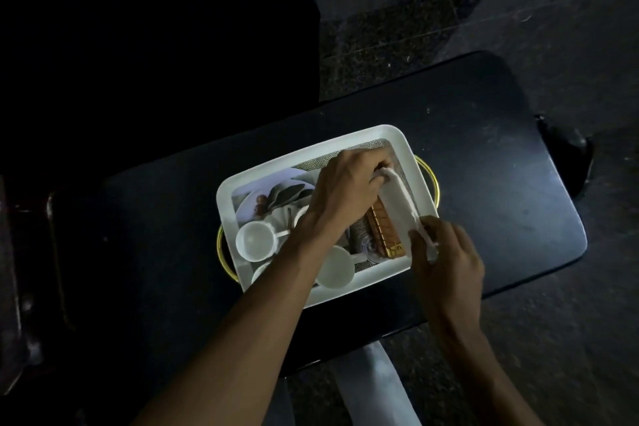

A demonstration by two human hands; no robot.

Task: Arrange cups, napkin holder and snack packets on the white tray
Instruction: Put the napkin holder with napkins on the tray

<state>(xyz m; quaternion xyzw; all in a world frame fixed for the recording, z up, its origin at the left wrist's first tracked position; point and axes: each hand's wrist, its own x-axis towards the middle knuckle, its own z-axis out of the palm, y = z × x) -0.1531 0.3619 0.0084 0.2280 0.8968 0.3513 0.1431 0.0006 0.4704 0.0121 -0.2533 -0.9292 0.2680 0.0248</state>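
Holding napkins | left hand, right hand | over white tray

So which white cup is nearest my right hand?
The small white cup at the white rectangular tray's near rim, right of your left forearm; others sit farther left.

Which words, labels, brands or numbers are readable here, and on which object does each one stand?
No text can be read anywhere.
white tray: a printed picture only, no letters.
cups, napkins, napkin holder: no markings visible; the view is dim.
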